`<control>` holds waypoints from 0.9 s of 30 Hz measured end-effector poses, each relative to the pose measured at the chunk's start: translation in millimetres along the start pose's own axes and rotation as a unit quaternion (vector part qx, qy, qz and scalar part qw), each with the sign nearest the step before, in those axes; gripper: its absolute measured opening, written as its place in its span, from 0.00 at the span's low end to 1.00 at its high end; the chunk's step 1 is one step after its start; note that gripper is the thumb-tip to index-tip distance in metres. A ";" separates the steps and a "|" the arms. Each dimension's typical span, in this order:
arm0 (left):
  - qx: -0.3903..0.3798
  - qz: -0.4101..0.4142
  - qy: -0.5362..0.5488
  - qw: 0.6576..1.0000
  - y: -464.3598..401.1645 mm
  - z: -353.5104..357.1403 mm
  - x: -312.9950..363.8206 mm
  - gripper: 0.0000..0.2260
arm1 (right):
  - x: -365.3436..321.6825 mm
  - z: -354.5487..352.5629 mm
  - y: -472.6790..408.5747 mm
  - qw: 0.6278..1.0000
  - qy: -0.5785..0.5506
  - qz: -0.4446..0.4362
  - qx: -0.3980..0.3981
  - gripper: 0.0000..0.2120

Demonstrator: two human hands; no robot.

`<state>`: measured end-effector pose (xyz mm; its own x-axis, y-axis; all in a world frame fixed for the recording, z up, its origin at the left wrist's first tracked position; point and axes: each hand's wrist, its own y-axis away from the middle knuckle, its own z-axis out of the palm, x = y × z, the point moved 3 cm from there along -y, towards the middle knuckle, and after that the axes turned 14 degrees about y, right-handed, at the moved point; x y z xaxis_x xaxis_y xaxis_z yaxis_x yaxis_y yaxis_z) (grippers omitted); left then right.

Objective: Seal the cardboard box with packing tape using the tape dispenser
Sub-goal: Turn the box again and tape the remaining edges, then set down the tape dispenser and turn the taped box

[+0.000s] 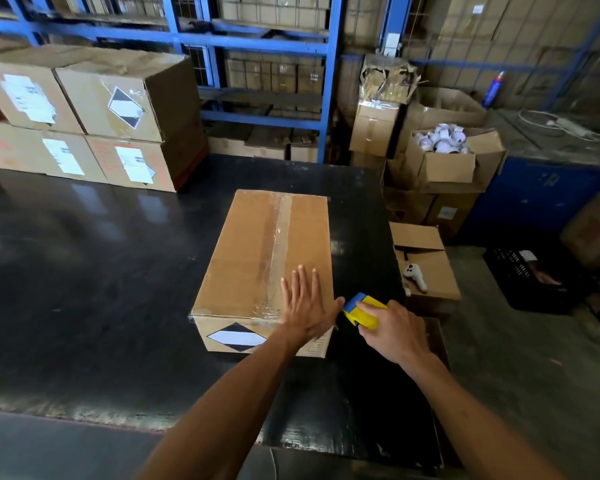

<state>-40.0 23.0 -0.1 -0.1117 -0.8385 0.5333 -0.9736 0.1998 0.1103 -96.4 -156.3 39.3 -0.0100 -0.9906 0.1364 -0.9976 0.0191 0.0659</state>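
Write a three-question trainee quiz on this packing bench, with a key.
1. True or false: a strip of clear packing tape already runs along the top seam of the brown cardboard box.
2. Which hand holds the yellow and blue tape dispenser? A) left B) right
3. Fill in: the left hand lies flat and open on the box's ____ face.

Key: 1 true; 2 B, the right hand; 3 top.
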 end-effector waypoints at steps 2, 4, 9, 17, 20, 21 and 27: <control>0.028 -0.013 -0.033 0.999 9.2 2.6 -3.5 0.46 | -0.3 1.3 -0.7 1.000 -0.010 0.008 -0.006 0.25; 0.003 -0.033 -0.058 0.998 11.6 6.0 -7.7 0.48 | 0.3 3.8 -2.5 0.999 -0.031 0.019 -0.016 0.26; -0.045 -0.045 -0.084 0.994 7.2 1.3 -4.1 0.48 | 0.3 16.3 -6.0 0.994 -0.091 0.051 -0.033 0.26; -0.060 -0.048 -0.096 0.992 5.5 2.3 -6.0 0.47 | -0.6 44.8 -8.4 0.957 -0.229 0.137 -0.110 0.26; -0.060 -0.043 -0.101 0.992 5.1 2.8 -6.2 0.47 | 5.1 63.0 -6.5 0.938 -0.244 0.186 -0.159 0.25; -0.064 -0.042 -0.103 0.992 4.1 3.6 -6.6 0.47 | 6.7 73.1 -7.6 0.938 -0.240 0.187 -0.168 0.24; -0.060 -0.046 -0.109 0.991 -0.7 8.8 -8.1 0.48 | 12.4 120.6 -6.2 0.953 -0.192 0.173 -0.161 0.18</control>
<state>-40.3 25.2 -11.9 -0.0762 -0.9428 0.3245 -0.9523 0.1653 0.2564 -98.5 -185.1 -78.6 -0.4202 -0.8929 -0.1618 -0.8583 0.3332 0.3902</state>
